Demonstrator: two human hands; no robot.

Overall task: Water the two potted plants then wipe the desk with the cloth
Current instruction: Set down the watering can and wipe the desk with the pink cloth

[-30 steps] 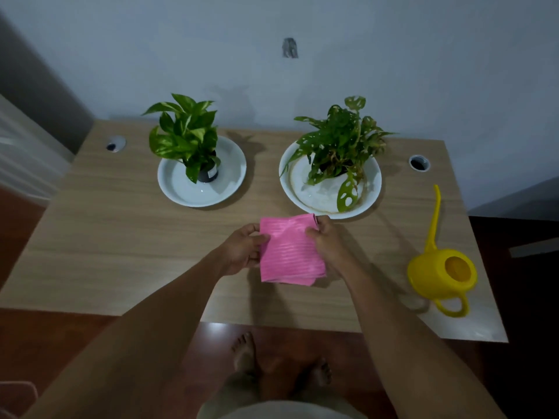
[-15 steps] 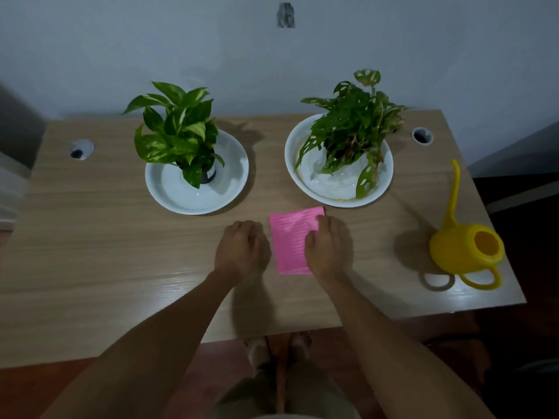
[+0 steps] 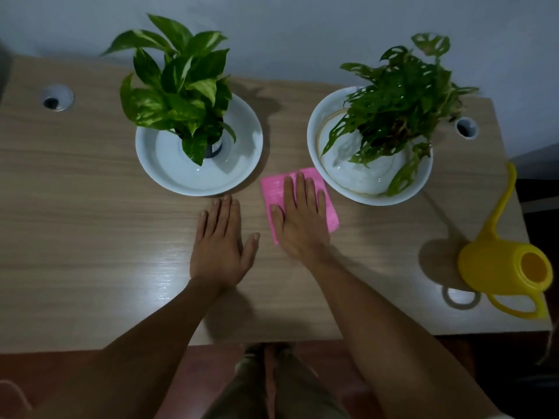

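Light wood-grain tabletop point(image 3: 90, 225) carries two leafy potted plants in white round saucers point(image 3: 169, 164) point(image 3: 338, 176). Right hand point(image 3: 302, 219) lies flat, fingers point(image 3: 299, 189) together, pressing the pink ribbed cloth point(image 3: 328, 207) between the saucers. Left hand point(image 3: 219, 243) lies flat just beside it, holding nothing.

Bare forearms, no sleeves

A pink cloth point(image 3: 302, 189) lies flat on the wooden counter point(image 3: 90, 222) between two leafy plants, the left plant point(image 3: 178, 86) and the right plant point(image 3: 399, 95), each in a white dish, with a yellow watering can point(image 3: 505, 267) upright at the right edge.
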